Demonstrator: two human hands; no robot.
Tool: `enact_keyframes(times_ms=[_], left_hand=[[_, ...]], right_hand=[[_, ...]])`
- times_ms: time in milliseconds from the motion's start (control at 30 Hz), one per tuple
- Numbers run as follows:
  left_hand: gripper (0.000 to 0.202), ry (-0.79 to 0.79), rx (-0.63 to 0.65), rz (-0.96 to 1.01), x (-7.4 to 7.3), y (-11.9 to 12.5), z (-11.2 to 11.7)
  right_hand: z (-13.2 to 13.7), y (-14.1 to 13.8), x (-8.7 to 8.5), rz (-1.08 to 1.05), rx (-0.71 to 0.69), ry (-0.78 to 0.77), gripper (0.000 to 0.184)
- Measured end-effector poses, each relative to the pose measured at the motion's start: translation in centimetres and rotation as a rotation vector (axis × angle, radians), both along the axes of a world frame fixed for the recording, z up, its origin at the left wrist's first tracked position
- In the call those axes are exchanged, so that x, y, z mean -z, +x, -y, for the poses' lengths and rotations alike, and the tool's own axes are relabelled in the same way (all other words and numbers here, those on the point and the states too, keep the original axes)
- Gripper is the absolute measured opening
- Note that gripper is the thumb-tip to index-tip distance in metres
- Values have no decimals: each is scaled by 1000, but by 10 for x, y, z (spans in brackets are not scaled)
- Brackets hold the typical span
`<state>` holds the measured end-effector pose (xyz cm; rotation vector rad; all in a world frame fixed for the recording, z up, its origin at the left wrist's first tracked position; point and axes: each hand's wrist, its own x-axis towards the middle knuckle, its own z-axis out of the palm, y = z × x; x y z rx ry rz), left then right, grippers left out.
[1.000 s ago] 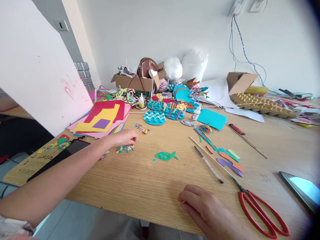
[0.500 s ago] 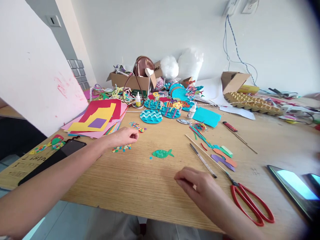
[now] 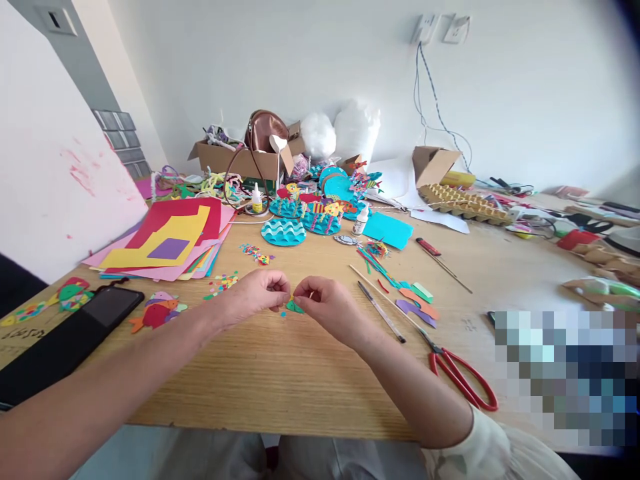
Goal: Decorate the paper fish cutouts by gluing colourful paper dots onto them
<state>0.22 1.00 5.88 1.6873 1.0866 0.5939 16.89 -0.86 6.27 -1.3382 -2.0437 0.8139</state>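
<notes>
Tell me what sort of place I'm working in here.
Probably a craft workspace, at home or in a classroom: the table is strewn with coloured paper, scissors and a glue bottle, and the left hand and right hand meet at a fish.

The fish shows only as a green sliver, the rest covered by the pinching fingertips of the right hand; whether the left hand pinches a scrap is too small to tell. At 4 o'clock a pixelated block hides that part of the desk. The phone at 8 o'clock and the white board at 9 o'clock run off the left edge. Both forearms leave the bottom edge. At 3 o'clock the clutter blurs.
</notes>
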Motion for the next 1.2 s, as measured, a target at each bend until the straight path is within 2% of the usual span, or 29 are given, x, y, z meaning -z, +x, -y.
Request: enact_keyframes(times_ms=[133,367,533,633,733,867,1000,1200], left_hand=[[13,-25,-2,-3,2,1,-1],[12,-46,-21,-24,-3,6,4],[8,-15,-5,-71,3,3,1],[4,151,-3,-261,10,-2,-1],[12,459,50,-477,20,-6,0],[21,796,161,-567,38,-8,3],[23,898,185,-548,52,-9,2],[27,922,208,-531,57,-10,3]], right_hand=[[-1,-1,3,-6,-3,-19,10],[-2,-3,3,36,-21,-8,11],[-3,-2,2,114,-27,11,13],[-9,4,5,212,-21,46,15],[-17,11,10,324,-56,62,16],[-26,13,15,441,-152,76,19],[-29,8,14,561,-192,59,19],[-30,0,12,670,-226,54,19]])
